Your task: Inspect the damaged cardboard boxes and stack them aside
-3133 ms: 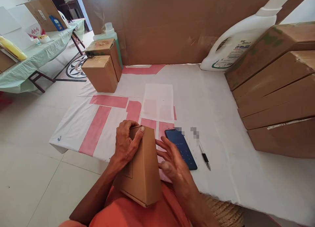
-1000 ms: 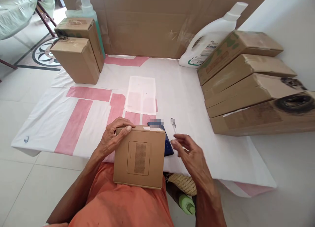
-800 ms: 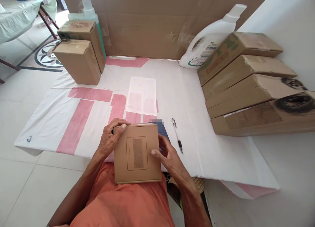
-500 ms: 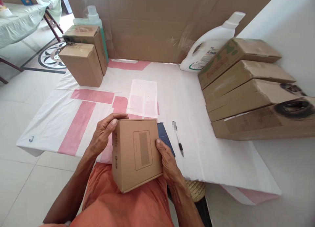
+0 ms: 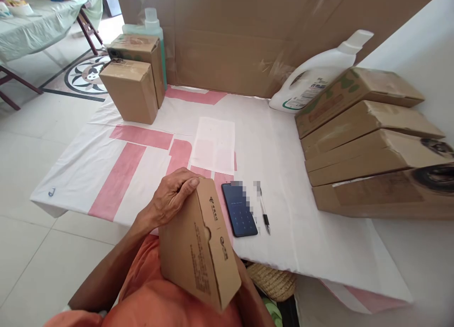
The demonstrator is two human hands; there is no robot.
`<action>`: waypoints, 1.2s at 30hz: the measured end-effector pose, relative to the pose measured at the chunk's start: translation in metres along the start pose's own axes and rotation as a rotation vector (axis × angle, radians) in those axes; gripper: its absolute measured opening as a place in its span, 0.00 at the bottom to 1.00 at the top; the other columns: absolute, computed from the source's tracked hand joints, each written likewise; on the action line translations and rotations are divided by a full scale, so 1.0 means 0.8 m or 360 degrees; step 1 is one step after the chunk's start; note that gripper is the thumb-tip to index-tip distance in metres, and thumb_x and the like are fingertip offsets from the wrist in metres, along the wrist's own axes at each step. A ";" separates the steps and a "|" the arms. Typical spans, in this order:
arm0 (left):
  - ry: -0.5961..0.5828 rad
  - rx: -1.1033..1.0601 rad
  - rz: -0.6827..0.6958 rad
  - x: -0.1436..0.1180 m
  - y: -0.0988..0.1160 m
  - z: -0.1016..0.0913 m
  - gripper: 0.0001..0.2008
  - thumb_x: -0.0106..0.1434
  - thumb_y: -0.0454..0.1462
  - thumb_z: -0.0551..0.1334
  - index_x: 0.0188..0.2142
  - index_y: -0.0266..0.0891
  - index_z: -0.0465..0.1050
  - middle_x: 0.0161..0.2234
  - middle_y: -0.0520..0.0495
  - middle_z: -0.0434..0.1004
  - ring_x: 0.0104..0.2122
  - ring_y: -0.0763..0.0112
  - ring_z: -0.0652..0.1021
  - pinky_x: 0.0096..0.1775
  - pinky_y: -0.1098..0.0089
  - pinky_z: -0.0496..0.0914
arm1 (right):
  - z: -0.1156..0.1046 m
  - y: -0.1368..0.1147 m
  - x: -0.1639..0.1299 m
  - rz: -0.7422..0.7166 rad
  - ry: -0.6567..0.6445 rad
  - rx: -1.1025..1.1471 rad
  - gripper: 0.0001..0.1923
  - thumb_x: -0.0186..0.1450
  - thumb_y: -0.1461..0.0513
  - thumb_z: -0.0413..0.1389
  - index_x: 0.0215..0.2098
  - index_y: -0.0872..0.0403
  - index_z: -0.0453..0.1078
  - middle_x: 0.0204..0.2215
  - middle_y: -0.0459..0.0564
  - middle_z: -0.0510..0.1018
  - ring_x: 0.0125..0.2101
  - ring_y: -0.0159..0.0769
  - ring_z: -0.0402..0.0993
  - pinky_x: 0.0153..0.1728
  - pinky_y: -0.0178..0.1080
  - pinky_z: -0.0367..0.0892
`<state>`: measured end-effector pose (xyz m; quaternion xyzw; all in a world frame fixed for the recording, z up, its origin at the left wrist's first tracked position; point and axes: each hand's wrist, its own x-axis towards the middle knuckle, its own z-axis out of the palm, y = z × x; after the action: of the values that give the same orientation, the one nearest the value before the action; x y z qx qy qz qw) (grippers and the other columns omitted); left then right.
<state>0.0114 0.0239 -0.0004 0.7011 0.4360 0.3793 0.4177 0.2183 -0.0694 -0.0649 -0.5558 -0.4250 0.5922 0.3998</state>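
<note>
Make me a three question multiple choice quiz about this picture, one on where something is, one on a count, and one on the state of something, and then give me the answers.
1. Where does the pen lie?
A. just right of the phone
B. on top of the two upright boxes
C. on the floor tiles

2. How many flat cartons are in the stack of cartons at the right?
A. two
B. four
C. six

3. How is the small cardboard box held?
A. lying flat on the sheet, untouched
B. tilted on the lap, the left hand gripping its top edge
C. open, with its flaps folded out

Answers:
1 A, the pen lies beside the phone's right edge.
2 B, four cartons lean one on another.
3 B, the left hand's fingers wrap its upper edge; the right hand is hidden behind it.
</note>
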 end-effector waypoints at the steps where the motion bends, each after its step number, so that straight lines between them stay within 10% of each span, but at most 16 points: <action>1: 0.0037 0.0085 -0.0034 0.000 -0.002 0.001 0.25 0.80 0.52 0.51 0.41 0.44 0.83 0.41 0.44 0.85 0.46 0.56 0.81 0.51 0.58 0.73 | -0.003 -0.004 0.006 0.0005 -0.0024 -0.0017 0.21 0.76 0.47 0.59 0.51 0.56 0.80 0.48 0.52 0.85 0.42 0.40 0.85 0.45 0.44 0.82; 6: 0.0064 0.0398 -0.0206 0.004 -0.004 0.001 0.26 0.80 0.52 0.50 0.34 0.44 0.78 0.36 0.46 0.80 0.39 0.58 0.79 0.44 0.59 0.71 | -0.020 -0.040 0.015 0.0002 -0.0147 0.0099 0.32 0.76 0.37 0.49 0.58 0.49 0.79 0.56 0.53 0.86 0.53 0.45 0.85 0.53 0.44 0.80; 13: -0.0069 0.0220 -0.0142 0.010 0.004 0.005 0.23 0.80 0.50 0.51 0.51 0.45 0.83 0.49 0.45 0.86 0.49 0.56 0.82 0.55 0.59 0.73 | -0.019 -0.073 -0.005 0.0066 -0.0160 -0.0074 0.37 0.67 0.43 0.67 0.68 0.46 0.67 0.66 0.57 0.77 0.63 0.55 0.75 0.63 0.56 0.71; 25: -0.0107 0.0173 -0.0310 -0.007 -0.011 -0.018 0.21 0.70 0.51 0.69 0.55 0.42 0.81 0.52 0.44 0.84 0.51 0.58 0.82 0.52 0.63 0.75 | -0.026 -0.034 -0.016 0.0112 0.0122 0.0565 0.32 0.65 0.47 0.70 0.63 0.47 0.73 0.60 0.56 0.82 0.60 0.55 0.79 0.56 0.50 0.77; 36: -0.0092 0.0128 -0.0299 -0.027 -0.033 -0.012 0.17 0.76 0.46 0.61 0.55 0.43 0.82 0.52 0.44 0.86 0.53 0.60 0.83 0.55 0.63 0.76 | 0.001 0.036 -0.020 0.0340 0.0186 0.0918 0.28 0.66 0.45 0.67 0.60 0.46 0.76 0.50 0.52 0.88 0.46 0.53 0.86 0.43 0.49 0.81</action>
<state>-0.0123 0.0133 -0.0251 0.6840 0.5025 0.3002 0.4353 0.2186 -0.0937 -0.0876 -0.4941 -0.1550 0.6940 0.5002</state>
